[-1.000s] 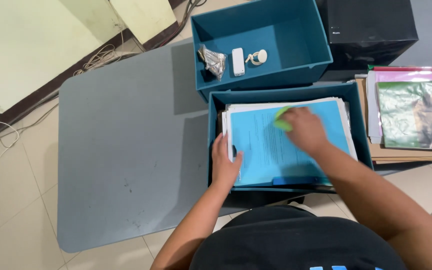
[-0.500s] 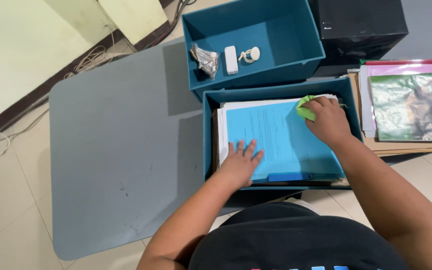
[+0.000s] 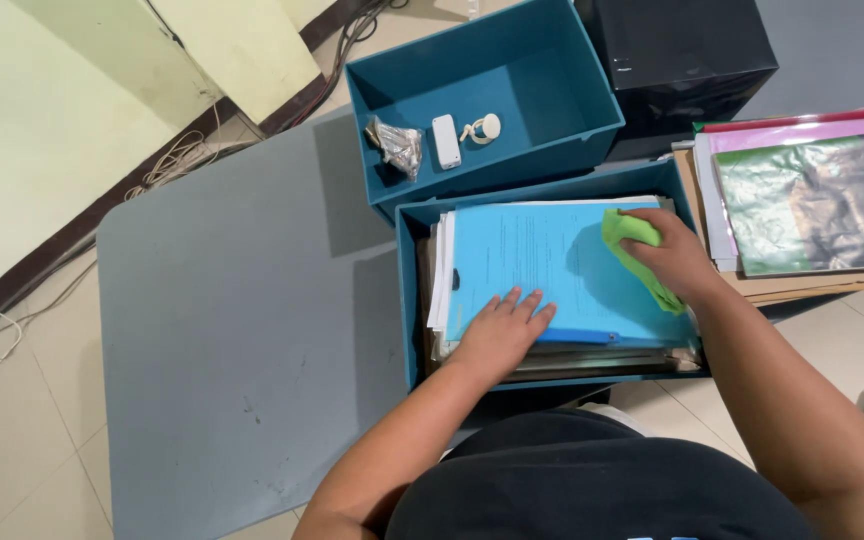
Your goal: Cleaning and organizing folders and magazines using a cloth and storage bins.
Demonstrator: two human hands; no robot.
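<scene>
Green cloth (image 3: 637, 250) is sitting under our right hand (image 3: 674, 262), fingers curled down over it, pressing it onto the light blue sheet (image 3: 542, 270) near that sheet's far right corner. Our left hand (image 3: 505, 330) is lying flat with fingers spread on the sheet's near edge, fingertips pointing away from us, pinning it. We're seeing the sheet topping a stack of white papers and folders inside the near teal box (image 3: 410, 300); the stack fills the box, with white page edges showing just left of our left hand. Beyond both hands, a second teal box (image 3: 572, 70) is touching the near one; it's holding a crumpled clear wrapper (image 3: 397, 145), a small white block (image 3: 446, 140) and a white round-headed item (image 3: 482, 128), probably a hook, hard to tell. Right of our right hand, plastic sleeves (image 3: 812, 200) are lying stacked. Both boxes are resting on the grey table (image 3: 222, 330), left of our left hand.
</scene>
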